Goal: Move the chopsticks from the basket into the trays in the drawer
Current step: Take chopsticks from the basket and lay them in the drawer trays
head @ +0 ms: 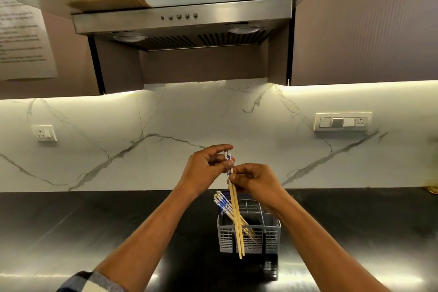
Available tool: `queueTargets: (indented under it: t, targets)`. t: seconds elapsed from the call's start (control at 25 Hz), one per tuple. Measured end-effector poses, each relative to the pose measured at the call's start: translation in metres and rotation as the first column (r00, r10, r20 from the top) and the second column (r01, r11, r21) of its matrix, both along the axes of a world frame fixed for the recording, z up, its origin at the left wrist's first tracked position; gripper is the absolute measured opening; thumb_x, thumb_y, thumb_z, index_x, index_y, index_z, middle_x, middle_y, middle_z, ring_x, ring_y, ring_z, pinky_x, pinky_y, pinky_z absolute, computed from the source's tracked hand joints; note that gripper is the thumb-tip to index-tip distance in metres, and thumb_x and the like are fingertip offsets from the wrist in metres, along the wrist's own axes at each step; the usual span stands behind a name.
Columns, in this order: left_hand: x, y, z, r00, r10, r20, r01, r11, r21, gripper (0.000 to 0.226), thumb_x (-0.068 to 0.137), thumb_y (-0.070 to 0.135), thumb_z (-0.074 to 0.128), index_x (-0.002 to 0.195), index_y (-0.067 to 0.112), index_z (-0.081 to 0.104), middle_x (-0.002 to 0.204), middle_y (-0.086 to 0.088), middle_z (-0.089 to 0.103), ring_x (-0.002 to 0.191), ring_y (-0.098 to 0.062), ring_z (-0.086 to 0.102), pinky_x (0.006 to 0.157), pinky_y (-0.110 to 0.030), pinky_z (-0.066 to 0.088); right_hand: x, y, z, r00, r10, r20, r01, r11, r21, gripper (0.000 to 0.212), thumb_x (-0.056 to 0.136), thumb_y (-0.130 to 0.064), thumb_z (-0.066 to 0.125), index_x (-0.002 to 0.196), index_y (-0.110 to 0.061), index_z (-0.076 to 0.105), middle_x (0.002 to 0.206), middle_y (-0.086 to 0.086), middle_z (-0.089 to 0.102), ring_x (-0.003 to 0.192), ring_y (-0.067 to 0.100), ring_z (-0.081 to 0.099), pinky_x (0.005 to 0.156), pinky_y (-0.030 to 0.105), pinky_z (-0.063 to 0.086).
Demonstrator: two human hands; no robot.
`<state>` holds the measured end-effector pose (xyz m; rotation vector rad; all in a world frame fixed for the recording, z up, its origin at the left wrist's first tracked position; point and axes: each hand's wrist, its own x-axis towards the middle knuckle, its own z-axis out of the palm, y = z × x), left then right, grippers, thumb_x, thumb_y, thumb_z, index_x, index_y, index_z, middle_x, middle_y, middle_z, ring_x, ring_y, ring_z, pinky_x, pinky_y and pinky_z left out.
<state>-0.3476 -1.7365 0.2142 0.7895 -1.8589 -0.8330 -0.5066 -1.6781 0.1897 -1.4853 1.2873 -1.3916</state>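
My left hand (205,166) and right hand (254,181) both pinch a pair of chopsticks (235,216) above the grey basket (248,239) on the black table (94,232).

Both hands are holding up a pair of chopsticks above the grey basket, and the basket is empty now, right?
Not quite. The head view shows the left hand and right hand holding a pair of chopsticks above the grey basket, but more chopsticks lean inside it.

Both forearms raised, left grip (208,165) pinching, right grip (254,179) pinching below it
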Motion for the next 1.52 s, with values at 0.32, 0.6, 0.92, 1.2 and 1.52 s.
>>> queueTargets:
  t: [0.32, 0.6, 0.92, 1.2, 1.52]
  targets:
    - [0.046, 0.03, -0.013, 0.975, -0.192, -0.11, 0.205, 0.971, 0.122, 0.035, 0.088, 0.008, 0.071, 0.12, 0.022, 0.068, 0.094, -0.005, 0.079, 0.093, -0.016, 0.076, 0.093, -0.035, 0.058, 0.049, 0.051, -0.016, 0.996, -0.053, 0.07, 0.05, 0.998, 0.047, 0.011, 0.091, -0.01, 0.068, 0.096, -0.006, 0.076, 0.089, 0.017, 0.076, 0.083, 0.028, 0.074, 0.085, 0.04, 0.061]
    - [0.067, 0.054, -0.028, 0.934, -0.295, -0.201, 0.341, 0.905, 0.253, 0.034, 0.09, 0.005, 0.067, 0.121, 0.017, 0.065, 0.097, -0.009, 0.079, 0.093, -0.018, 0.076, 0.077, -0.025, 0.061, 0.075, 0.099, -0.056, 0.984, -0.101, 0.146, 0.08, 0.987, 0.142, 0.015, 0.093, -0.01, 0.065, 0.1, -0.002, 0.075, 0.091, 0.018, 0.076, 0.083, 0.025, 0.075, 0.074, 0.029, 0.061]
    - [0.056, 0.073, -0.076, 0.92, -0.31, -0.239, 0.384, 0.834, 0.396, 0.034, 0.089, 0.001, 0.067, 0.122, 0.011, 0.065, 0.098, -0.011, 0.078, 0.091, -0.02, 0.077, 0.075, -0.026, 0.061, 0.068, 0.134, -0.105, 0.975, -0.171, 0.143, 0.11, 0.927, 0.358, 0.016, 0.092, -0.009, 0.066, 0.101, 0.002, 0.074, 0.091, 0.014, 0.077, 0.081, 0.02, 0.075, 0.076, 0.029, 0.06]
    - [0.021, 0.099, -0.16, 0.926, -0.267, -0.267, 0.376, 0.709, 0.597, 0.035, 0.089, -0.003, 0.066, 0.123, 0.005, 0.064, 0.096, -0.01, 0.077, 0.085, -0.018, 0.077, 0.077, -0.03, 0.063, 0.043, 0.167, -0.176, 0.967, -0.22, 0.129, 0.122, 0.843, 0.523, 0.015, 0.091, -0.012, 0.068, 0.099, -0.002, 0.075, 0.09, 0.015, 0.077, 0.083, 0.025, 0.075, 0.079, 0.034, 0.061]
    - [-0.023, 0.129, -0.253, 0.96, -0.187, -0.207, 0.279, 0.618, 0.735, 0.038, 0.091, -0.004, 0.063, 0.128, 0.004, 0.06, 0.106, -0.018, 0.073, 0.087, -0.019, 0.075, 0.08, -0.03, 0.062, 0.009, 0.192, -0.25, 0.968, -0.249, 0.043, 0.159, 0.733, 0.661, 0.01, 0.093, -0.012, 0.064, 0.089, -0.015, 0.073, 0.093, 0.014, 0.077, 0.09, 0.026, 0.075, 0.079, 0.031, 0.061]
